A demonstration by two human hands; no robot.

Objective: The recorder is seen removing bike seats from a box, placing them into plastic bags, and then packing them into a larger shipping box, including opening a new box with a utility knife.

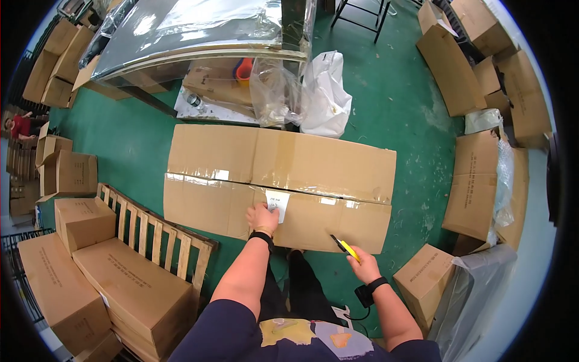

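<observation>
A wide cardboard box lies in front of me, its top flaps meeting along a lengthwise seam with shiny clear tape on it. In places the seam shows as a dark gap. My left hand is over the near flap, its fingers curled at the edge of a white paper slip and closed on it. Some fingertips are hidden from this angle. Off to the right, my right hand grips a yellow utility knife, its dark tip pointing up and left above the box's near edge.
A wooden pallet and stacked cartons stand at the left. More cartons line the right wall, one holding bubble wrap. Beyond the box are a plastic-covered table and a white sack. The floor is green.
</observation>
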